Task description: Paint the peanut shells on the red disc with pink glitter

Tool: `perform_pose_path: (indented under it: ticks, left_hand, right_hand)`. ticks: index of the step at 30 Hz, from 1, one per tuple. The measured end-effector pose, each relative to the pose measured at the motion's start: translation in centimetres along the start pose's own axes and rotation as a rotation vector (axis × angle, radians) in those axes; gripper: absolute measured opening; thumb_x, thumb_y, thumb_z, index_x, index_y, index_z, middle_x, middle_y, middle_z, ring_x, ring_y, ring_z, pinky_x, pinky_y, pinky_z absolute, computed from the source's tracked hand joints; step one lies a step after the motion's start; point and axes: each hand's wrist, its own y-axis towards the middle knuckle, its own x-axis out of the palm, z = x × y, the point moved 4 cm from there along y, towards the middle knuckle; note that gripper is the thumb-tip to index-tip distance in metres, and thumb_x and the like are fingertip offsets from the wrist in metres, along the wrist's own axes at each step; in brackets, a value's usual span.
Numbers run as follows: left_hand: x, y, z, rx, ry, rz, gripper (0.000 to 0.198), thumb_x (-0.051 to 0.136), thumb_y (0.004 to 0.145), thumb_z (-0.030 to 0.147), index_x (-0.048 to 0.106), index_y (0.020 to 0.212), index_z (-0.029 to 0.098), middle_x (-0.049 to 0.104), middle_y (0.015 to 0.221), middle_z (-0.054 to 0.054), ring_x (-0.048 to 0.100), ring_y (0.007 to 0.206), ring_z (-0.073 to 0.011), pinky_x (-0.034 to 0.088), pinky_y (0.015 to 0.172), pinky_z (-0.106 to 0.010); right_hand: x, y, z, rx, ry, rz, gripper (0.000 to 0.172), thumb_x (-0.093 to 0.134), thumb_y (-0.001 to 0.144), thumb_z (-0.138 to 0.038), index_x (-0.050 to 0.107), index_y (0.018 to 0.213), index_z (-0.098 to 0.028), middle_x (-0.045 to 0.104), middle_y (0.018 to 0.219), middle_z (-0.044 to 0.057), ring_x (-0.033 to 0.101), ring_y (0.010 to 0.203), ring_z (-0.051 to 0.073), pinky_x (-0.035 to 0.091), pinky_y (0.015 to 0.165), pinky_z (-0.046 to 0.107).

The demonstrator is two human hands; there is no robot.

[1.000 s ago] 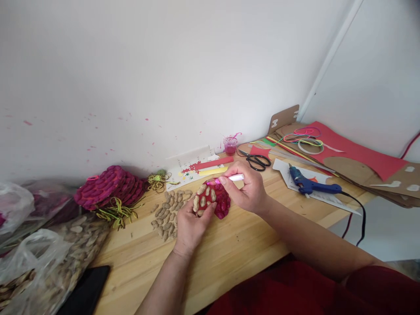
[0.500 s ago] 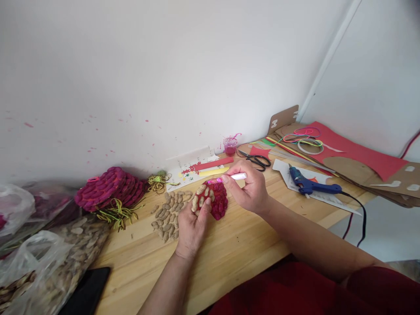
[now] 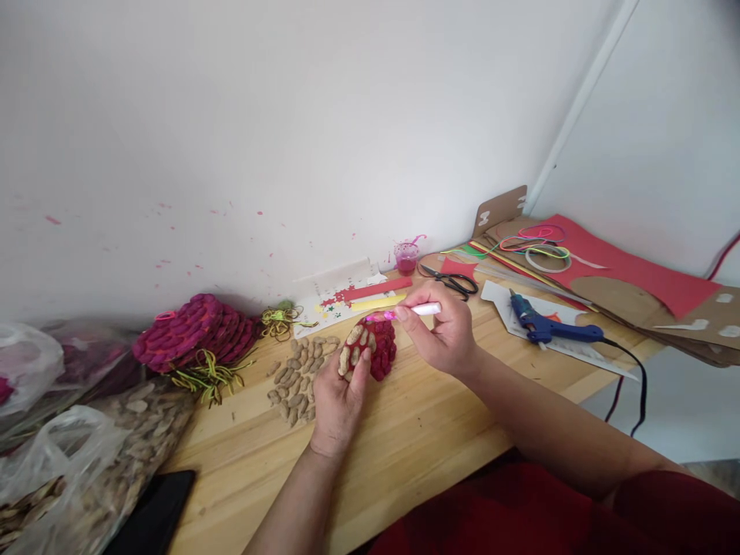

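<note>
My left hand [image 3: 340, 397] grips a round red disc [image 3: 382, 353] covered with peanut shells. Its right part is painted magenta, while the shells by my thumb are plain tan. My right hand [image 3: 442, 331] pinches a white-handled paintbrush [image 3: 426, 309], whose pink-stained front end lies at the disc's upper edge; whether the tip touches it I cannot tell. Loose peanuts [image 3: 297, 378] are spread on the table just left of the disc. A clear cup with pink paint [image 3: 406, 260] stands behind, against the wall.
Magenta peanut discs [image 3: 188, 331] are stacked at the left, beside plastic bags of peanuts [image 3: 139, 432]. A blue glue gun [image 3: 549, 327] lies at the right, its cord hanging off the edge. Black scissors [image 3: 456, 281], red card [image 3: 630, 266] and cardboard pieces [image 3: 616, 301] lie farther back.
My left hand has tilted the disc, so less of its magenta part shows. The brush in my right hand has moved slightly to the right.
</note>
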Motion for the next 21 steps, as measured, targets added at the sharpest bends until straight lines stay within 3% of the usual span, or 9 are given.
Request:
perform_pose_path:
  ticks: [21]
  left_hand:
    - [-0.11, 0.23, 0.27, 0.074, 0.043, 0.022, 0.023, 0.061, 0.096, 0.037, 0.069, 0.084, 0.019, 0.068, 0.076, -0.003, 0.062, 0.071, -0.0171, 0.048, 0.07, -0.027]
  right_hand:
    - [-0.2, 0.3, -0.55, -0.015, -0.032, 0.023, 0.011, 0.068, 0.091, -0.019, 0.059, 0.089, -0.024, 0.067, 0.078, 0.001, 0.062, 0.074, 0.018, 0.048, 0.072, 0.038]
